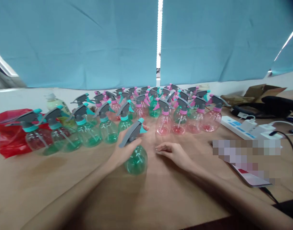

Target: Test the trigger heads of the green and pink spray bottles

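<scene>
My left hand [123, 150] is wrapped round the neck of a green spray bottle [137, 161] with a grey and teal trigger head. The bottle is upright just above or on the table; I cannot tell if its base touches. To its right, my right hand [172, 153] rests low over the table, fingers loosely bent, with nothing seen in it. A row of green spray bottles [89, 134] stands behind and left of my left hand. Pink spray bottles [163, 124] with pink collars stand behind my right hand, and several more, pink and green, crowd behind them.
A red plastic bag [11, 134] and a pale bottle [54, 102] are at the left. On the right lie a white power strip [239, 127] with plugs, a phone-like device [250, 179], black headphones [244, 110] and a cardboard box [261, 91]. Blue curtains hang behind the brown table [108, 204].
</scene>
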`<state>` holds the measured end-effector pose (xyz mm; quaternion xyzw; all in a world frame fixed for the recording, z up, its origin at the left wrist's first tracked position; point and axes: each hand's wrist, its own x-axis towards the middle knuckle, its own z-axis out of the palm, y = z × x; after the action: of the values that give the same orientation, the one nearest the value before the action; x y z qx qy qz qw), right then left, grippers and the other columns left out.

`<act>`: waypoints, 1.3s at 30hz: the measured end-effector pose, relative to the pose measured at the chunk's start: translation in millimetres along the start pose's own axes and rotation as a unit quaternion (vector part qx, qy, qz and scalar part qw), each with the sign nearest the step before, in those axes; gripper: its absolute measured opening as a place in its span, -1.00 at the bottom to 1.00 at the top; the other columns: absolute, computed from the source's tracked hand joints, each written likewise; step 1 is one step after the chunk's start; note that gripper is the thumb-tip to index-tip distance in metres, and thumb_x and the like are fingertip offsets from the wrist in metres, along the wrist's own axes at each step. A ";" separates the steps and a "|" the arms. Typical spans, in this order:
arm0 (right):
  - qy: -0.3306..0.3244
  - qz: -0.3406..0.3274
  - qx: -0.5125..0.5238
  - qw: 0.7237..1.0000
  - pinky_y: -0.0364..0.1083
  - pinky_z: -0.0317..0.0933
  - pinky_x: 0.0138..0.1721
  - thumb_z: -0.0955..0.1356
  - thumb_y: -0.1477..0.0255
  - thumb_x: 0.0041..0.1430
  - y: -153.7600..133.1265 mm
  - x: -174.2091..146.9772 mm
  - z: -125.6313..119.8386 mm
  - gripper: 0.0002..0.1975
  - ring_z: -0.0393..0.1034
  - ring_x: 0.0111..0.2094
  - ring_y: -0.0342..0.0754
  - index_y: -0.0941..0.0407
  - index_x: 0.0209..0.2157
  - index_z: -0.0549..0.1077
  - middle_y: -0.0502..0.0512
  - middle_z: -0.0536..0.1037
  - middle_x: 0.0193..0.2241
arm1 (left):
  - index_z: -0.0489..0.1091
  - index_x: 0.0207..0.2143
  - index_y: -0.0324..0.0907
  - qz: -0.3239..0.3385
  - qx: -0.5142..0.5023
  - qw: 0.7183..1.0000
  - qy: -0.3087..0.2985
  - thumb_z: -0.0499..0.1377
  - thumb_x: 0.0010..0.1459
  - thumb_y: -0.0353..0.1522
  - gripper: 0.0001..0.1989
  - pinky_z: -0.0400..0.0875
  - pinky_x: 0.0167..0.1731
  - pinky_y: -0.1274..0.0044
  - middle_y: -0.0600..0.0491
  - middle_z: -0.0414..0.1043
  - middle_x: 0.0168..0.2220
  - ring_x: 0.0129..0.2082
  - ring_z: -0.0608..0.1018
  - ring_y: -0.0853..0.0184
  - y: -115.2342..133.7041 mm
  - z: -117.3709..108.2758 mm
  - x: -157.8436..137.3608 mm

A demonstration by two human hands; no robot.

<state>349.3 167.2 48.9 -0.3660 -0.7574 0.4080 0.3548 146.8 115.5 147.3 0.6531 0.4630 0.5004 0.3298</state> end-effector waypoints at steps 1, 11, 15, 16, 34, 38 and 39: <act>0.006 -0.011 -0.005 1.000 0.00 0.41 -0.15 0.38 0.41 0.11 5.1 5.5 0.8 -0.90 0.55 -0.24 0.01 0.10 -0.33 0.55 0.07 0.64 -0.32 | 0.45 -0.15 -0.13 -0.002 -0.002 1.000 -0.005 0.11 -0.09 -0.47 -0.61 0.37 -0.03 0.38 0.04 0.48 -0.03 -0.04 0.51 0.18 -0.5 -0.9 1.1; 0.046 -0.098 -0.076 0.991 -0.02 0.38 -0.26 0.35 0.53 0.12 15.3 30.3 17.3 -0.92 0.50 -0.32 0.00 0.12 -0.38 0.50 0.11 0.60 -0.36 | 0.44 -0.12 -0.12 -0.042 0.015 0.999 -0.008 0.14 -0.09 -0.40 -0.60 0.43 -0.22 0.39 0.00 0.53 -0.12 -0.16 0.55 0.16 -2.6 -3.9 -0.4; 0.008 -0.148 -0.120 0.982 0.00 0.37 -0.11 0.23 0.61 0.19 13.3 25.6 17.4 -0.72 0.50 -0.18 0.00 0.06 -0.28 0.54 0.08 0.61 -0.24 | 0.44 -0.14 -0.10 -0.023 0.017 0.999 -0.020 0.12 -0.07 -0.42 -0.63 0.41 -0.14 0.37 0.02 0.50 -0.07 -0.10 0.53 0.16 -1.0 -4.2 0.1; -0.002 -0.163 -0.142 0.976 0.01 0.36 -0.07 0.20 0.62 0.21 13.5 23.9 17.9 -0.68 0.49 -0.13 0.00 0.05 -0.23 0.54 0.08 0.60 -0.18 | 0.44 -0.14 -0.10 -0.017 0.019 0.999 -0.022 0.12 -0.07 -0.43 -0.63 0.40 -0.12 0.37 0.02 0.50 -0.07 -0.09 0.53 0.17 -0.7 -4.2 0.2; -0.042 -0.199 -0.294 0.934 0.07 0.31 0.05 0.23 0.36 0.31 7.0 16.2 20.8 -0.69 0.38 0.06 0.07 0.17 -0.04 0.49 0.16 0.53 -0.02 | 0.42 -0.40 -0.17 -0.012 0.030 0.999 -0.012 0.09 -0.13 -0.45 -0.82 0.29 -0.39 0.49 0.09 0.40 -0.44 -0.45 0.40 0.34 -1.9 -6.9 -1.2; -0.051 -0.191 -0.280 0.940 0.08 0.30 0.06 0.23 0.34 0.31 9.3 16.5 20.5 -0.68 0.35 0.08 0.06 0.14 -0.01 0.47 0.13 0.51 0.01 | 0.38 -0.43 -0.17 -0.012 0.021 1.000 -0.018 0.08 -0.15 -0.45 -0.83 0.27 -0.39 0.50 0.10 0.37 -0.45 -0.45 0.39 0.35 1.0 -5.6 -2.1; -0.051 -0.191 -0.275 0.941 0.08 0.29 0.07 0.23 0.34 0.31 9.9 16.5 20.4 -0.68 0.35 0.09 0.06 0.13 0.00 0.47 0.13 0.51 0.02 | 0.38 -0.42 -0.17 -0.013 0.022 0.999 -0.020 0.08 -0.16 -0.45 -0.83 0.27 -0.40 0.50 0.10 0.37 -0.45 -0.46 0.38 0.35 1.4 -5.4 -2.0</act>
<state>326.9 177.8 35.7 -0.2768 -0.9128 0.1263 0.2724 141.8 113.0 149.5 0.6638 0.4757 0.4725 0.3314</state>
